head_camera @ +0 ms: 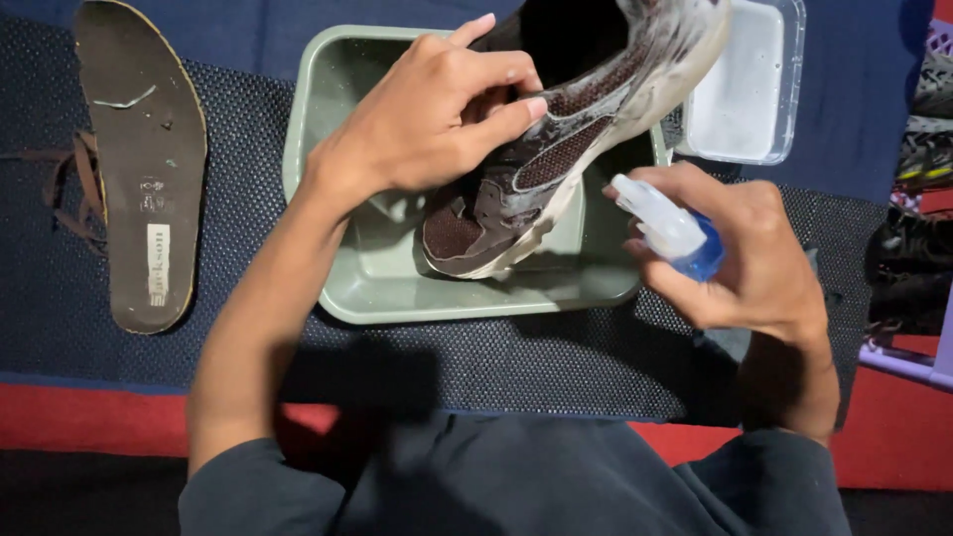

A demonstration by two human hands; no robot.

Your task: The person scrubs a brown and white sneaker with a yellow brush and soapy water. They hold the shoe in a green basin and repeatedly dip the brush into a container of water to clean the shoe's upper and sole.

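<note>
Head camera looks straight down at our two bare hands working over a pale green plastic basin set on a dark dotted mat. Our left hand is clamped on the upper of a dark brown mesh shoe, fingers curled over the side and thumb pressed against the netting. We hold it tilted, toe down inside the basin and heel raised toward the far rim, so that foam and drips fall into the tub rather than onto the mat. Grey-white suds coat the heel and the pale sole.

Our right hand is wrapped tight around a small blue spray bottle with a clear white nozzle. The nozzle points left at the side of the shoe, just beside it but not touching, which suits wetting the mesh from close by.

Beyond the basin sits a clear rectangular container holding cloudy liquid, near enough to reach. To the left, well apart, a dark insole lies flat on the mat beside brown laces, seemingly kept out of the wet. More shoes crowd the right edge.
</note>
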